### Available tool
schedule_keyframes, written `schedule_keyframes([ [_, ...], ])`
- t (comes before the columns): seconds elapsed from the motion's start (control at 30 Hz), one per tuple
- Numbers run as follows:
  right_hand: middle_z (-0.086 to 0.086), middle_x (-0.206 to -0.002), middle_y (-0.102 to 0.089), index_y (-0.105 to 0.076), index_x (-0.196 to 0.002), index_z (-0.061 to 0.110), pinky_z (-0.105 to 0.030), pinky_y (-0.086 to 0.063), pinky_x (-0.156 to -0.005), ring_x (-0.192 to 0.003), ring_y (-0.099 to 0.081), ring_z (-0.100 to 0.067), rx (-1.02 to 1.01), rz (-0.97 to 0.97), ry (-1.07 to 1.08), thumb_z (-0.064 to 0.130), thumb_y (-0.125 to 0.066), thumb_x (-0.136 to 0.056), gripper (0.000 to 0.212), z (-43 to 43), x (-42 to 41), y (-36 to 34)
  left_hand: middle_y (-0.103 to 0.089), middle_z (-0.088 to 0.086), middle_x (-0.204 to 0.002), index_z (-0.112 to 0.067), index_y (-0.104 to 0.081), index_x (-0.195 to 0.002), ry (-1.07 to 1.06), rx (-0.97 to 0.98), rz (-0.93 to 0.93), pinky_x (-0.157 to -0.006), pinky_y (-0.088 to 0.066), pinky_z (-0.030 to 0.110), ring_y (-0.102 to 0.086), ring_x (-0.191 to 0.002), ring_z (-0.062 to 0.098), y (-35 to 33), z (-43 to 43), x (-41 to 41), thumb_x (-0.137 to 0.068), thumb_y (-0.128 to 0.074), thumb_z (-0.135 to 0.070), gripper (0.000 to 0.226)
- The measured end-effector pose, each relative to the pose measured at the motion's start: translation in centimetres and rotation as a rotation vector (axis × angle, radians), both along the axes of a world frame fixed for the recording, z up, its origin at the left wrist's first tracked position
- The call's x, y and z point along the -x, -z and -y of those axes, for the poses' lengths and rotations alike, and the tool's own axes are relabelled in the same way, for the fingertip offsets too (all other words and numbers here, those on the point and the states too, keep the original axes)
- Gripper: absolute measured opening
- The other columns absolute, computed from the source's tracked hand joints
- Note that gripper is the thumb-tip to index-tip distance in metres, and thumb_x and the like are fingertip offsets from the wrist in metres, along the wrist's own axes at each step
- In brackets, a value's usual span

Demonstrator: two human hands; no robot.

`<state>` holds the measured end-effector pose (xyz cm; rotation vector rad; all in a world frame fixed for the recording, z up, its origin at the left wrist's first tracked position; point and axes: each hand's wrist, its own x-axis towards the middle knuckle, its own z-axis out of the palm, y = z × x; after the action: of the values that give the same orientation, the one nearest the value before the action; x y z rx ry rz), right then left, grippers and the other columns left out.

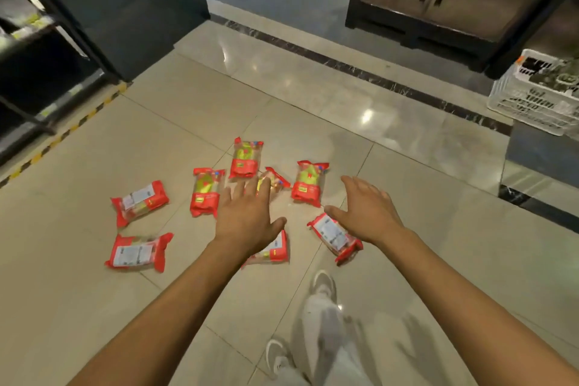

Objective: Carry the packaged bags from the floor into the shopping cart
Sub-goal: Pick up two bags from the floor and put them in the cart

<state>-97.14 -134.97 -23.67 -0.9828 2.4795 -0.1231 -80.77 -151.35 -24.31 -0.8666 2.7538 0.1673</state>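
Several red packaged bags lie scattered on the tiled floor. One bag (246, 159) is farthest back, another bag (308, 184) lies to its right, and a bag with its white label up (335, 236) lies under my right wrist. Two more label-up bags (139, 202) (138, 252) lie at the left. My left hand (247, 213) reaches out over the middle of the pile with fingers straight, partly hiding two bags. My right hand (368, 208) is stretched out beside it, fingers spread, holding nothing. No shopping cart is in view.
Dark shelving (37, 78) with a yellow-black floor strip stands at the left. A dark cabinet (438, 0) is at the back right, with a white plastic crate (535, 94) on a ledge at the right. My shoes and light trousers (322, 316) are below.
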Motion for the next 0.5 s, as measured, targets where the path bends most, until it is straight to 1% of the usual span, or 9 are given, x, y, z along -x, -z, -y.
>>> schedule_keyframes([
  [0.1, -0.007, -0.157, -0.042, -0.027, -0.156, 0.02, -0.045, -0.033, -0.113, -0.142, -0.041, -0.029, -0.013, 0.063, 0.07, 0.064, -0.054, -0.094, 0.08, 1.9, 3.7, 7.0, -0.024, 0.007, -0.168, -0.02, -0.015, -0.161, 0.003, -0.053, 0.078, -0.123, -0.022, 0.049, -0.023, -0.153, 0.031, 6.7, 1.8, 2.2, -0.093, -0.053, -0.064, 0.09],
  [0.2, -0.009, -0.157, -0.041, -0.024, -0.158, 0.019, -0.044, -0.034, -0.111, -0.141, -0.042, -0.032, -0.051, 0.148, 0.145, 0.062, -0.058, -0.092, 0.086, 3.5, 7.4, 15.7, -0.024, 0.007, -0.167, -0.019, -0.014, -0.16, 0.006, -0.088, 0.163, -0.122, -0.024, 0.047, -0.026, -0.152, 0.031, 15.8, 3.9, 4.6, -0.091, -0.056, -0.063, 0.092],
  [0.37, -0.009, -0.153, -0.045, -0.023, -0.157, 0.023, -0.044, -0.035, -0.109, -0.137, -0.045, -0.033, -0.137, 0.238, 0.223, 0.059, -0.064, -0.089, 0.087, 4.5, 11.6, 33.3, -0.034, 0.007, -0.161, -0.017, -0.022, -0.157, 0.0, -0.149, 0.312, -0.115, -0.032, 0.044, -0.037, -0.144, 0.031, 33.9, 6.8, 8.6, -0.083, -0.067, -0.059, 0.096],
  [0.5, -0.01, -0.143, -0.051, -0.028, -0.154, 0.025, -0.044, -0.038, -0.105, -0.13, -0.05, -0.034, -0.217, 0.303, 0.24, 0.058, -0.069, -0.084, 0.087, 4.1, 12.8, 48.3, -0.043, 0.005, -0.151, -0.017, -0.027, -0.154, 0.015, -0.204, 0.407, -0.111, -0.037, 0.046, -0.045, -0.135, 0.031, 49.8, 8.0, 9.9, -0.078, -0.073, -0.053, 0.095],
])
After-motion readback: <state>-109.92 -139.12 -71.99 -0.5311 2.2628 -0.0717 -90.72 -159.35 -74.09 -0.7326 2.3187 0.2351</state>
